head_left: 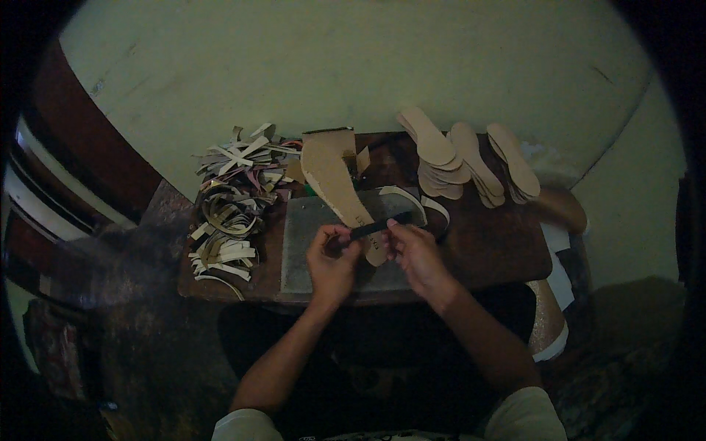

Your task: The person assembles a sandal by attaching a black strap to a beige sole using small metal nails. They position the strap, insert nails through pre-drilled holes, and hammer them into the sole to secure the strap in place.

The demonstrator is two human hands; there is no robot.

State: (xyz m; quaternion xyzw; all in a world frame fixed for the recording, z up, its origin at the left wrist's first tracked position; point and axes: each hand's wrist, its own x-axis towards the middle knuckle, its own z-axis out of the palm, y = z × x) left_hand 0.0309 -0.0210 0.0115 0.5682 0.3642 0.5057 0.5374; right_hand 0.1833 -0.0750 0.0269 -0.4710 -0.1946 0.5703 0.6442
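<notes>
Between fingers (402, 231), black strip (370, 229) aslant up-right

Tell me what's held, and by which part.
A dark strip: left hand at one end, right hand near the other. Whether the insole beneath is also gripped cannot be told.

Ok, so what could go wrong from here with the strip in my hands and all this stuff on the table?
The dark strip is pinched at its ends by your left hand and right hand across the insole, so it could slip or twist.
The stacked insoles sit unevenly near the table's far edge; a bump might topple them.
The loose strips heaped along the left edge could slide off.
</notes>
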